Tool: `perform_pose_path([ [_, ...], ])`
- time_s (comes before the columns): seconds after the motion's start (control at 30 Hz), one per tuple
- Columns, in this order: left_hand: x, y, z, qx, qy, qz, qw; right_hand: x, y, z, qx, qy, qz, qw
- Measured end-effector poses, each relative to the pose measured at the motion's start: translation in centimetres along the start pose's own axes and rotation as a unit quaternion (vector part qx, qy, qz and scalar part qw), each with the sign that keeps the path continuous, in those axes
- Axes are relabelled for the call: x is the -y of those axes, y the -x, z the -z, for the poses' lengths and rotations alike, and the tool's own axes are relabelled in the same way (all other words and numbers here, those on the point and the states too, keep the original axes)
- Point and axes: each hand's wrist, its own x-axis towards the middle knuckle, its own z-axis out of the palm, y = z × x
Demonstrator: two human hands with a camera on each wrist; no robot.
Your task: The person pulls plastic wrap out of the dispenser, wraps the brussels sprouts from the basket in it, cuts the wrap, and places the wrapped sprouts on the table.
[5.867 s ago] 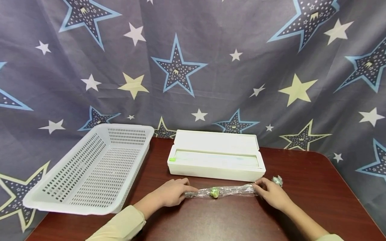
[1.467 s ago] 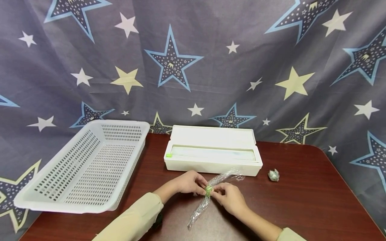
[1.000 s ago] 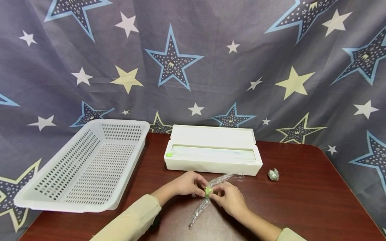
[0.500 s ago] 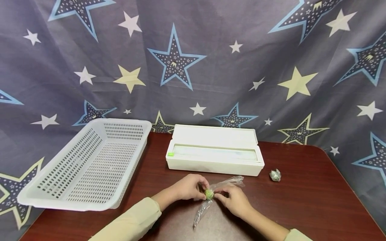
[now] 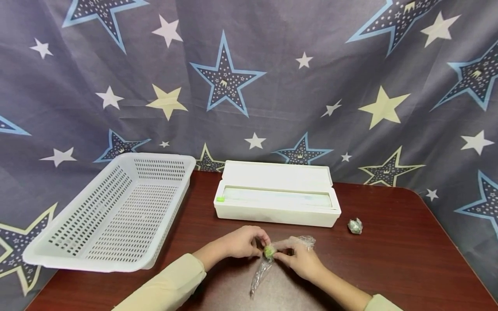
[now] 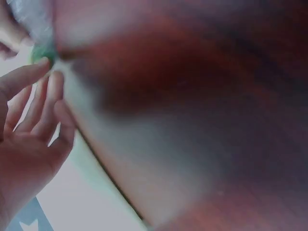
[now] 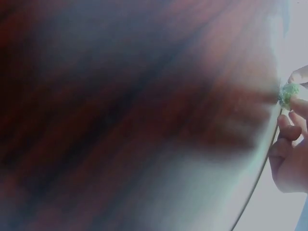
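Observation:
A small round green thing (image 5: pixel 269 252) sits wrapped in clear plastic wrap (image 5: pixel 261 273) over the table's front middle. One twisted tail of film trails toward the front; another spreads behind my right hand. My left hand (image 5: pixel 243 242) pinches the green thing from the left, its thumb on it in the left wrist view, where the green thing (image 6: pixel 43 56) is partly covered. From the right, my right hand (image 5: pixel 302 258) pinches it too, fingers curled. The right wrist view shows the green thing (image 7: pixel 289 95) between fingertips. What kind of thing it is cannot be made out.
Behind the hands stands a white plastic wrap dispenser (image 5: pixel 276 216), lid up, with a green slider (image 5: pixel 220 199) at its left end. A white perforated basket (image 5: pixel 165 233) is at the left. A film-wrapped ball (image 5: pixel 355 226) lies right on the dark red table (image 5: pixel 404 250).
Earlier the hands held the film stretched out sideways, with the green thing in its middle. They have since come together onto it; the rear film tail has dropped over the right hand.

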Motion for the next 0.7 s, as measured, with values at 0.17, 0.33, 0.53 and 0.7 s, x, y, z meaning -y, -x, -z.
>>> perform_pose_path([
  [0.17, -0.2, 0.1, 0.5, -0.001, 0.024, 0.029, 0.9993, 0.0, -0.1, -0.1, -0.063, 0.043, 0.118, 0.99],
  [0.33, 0.0, -0.2, 0.3, -0.02, 0.026, 0.061, 0.9976, 0.6, 0.2, 0.2, -0.064, 0.042, 0.125, 0.989],
  [0.53, 0.1, -0.2, 0.4, -0.01, 0.046, 0.068, 0.9966, 1.0, 0.6, 0.1, -0.049, 0.022, 0.067, 0.996],
  [0.7, 0.1, -0.2, 0.3, -0.009, 0.054, 0.069, 0.9961, 0.5, 0.4, 0.0, -0.051, 0.037, 0.101, 0.993],
])
